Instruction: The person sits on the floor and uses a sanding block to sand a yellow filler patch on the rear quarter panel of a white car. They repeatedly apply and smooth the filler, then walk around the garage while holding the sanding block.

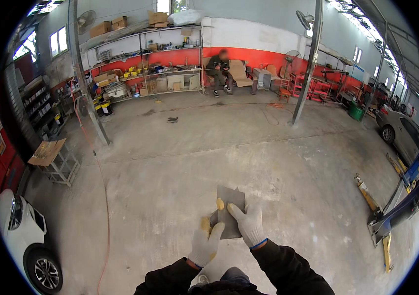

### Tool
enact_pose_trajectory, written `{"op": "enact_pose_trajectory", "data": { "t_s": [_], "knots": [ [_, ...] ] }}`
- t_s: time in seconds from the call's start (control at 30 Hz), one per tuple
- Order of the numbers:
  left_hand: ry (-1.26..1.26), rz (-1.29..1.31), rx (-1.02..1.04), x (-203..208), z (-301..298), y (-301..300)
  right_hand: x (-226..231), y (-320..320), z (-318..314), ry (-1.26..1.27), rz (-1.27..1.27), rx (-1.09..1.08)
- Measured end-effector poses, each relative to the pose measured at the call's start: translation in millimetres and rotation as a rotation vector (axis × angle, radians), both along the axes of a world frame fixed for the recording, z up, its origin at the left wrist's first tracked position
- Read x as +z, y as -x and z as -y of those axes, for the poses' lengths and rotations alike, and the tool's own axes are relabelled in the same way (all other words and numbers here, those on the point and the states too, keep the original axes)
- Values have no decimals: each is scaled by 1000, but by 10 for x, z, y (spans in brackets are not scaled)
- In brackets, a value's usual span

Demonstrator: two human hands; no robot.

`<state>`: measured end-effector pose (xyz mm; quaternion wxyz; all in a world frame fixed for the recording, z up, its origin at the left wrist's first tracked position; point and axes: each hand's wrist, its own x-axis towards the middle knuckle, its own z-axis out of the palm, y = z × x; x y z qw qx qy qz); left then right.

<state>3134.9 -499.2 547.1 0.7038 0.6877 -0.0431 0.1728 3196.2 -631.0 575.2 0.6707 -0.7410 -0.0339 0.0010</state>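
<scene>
Low in the head view, in front of my body, I hold a few flat grey sheets (232, 196) that look like sandpaper, overlapping with their edges out of line. My left hand (205, 247), in a white knitted glove with yellow patches, grips their lower left corner. From the right side, my right hand (250, 225) clasps them, its thumb lying across the front face. A yellowish glove fingertip shows on the sheets' left part. The sheets hide most of the other fingers.
A white car (22, 236) stands near left, beside a red hose (105, 206) on the floor. A small stand (54, 157) is further left. Blue lift arms (406, 206) stand at right. Posts (310, 64) rise ahead; beyond, a person (218, 69) sits by cluttered shelves (165, 73).
</scene>
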Motion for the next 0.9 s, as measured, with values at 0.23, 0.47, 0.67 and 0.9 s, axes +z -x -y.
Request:
{"op": "enact_pose_trajectory", "data": {
  "t_s": [0.23,0.47,0.67,0.9],
  "knots": [
    [107,-279,44,-89,-616,-1477,-170,-1908,-263,-346,-26,-108],
    [171,-107,8,103,-794,-3210,-260,-3522,-644,-201,-37,89],
    [98,-309,94,76,-1121,-4390,-80,-4983,-896,-235,-100,220],
    [61,-334,32,-99,-1685,-5683,-249,-6143,-1539,-15,-129,311]
  ]
}}
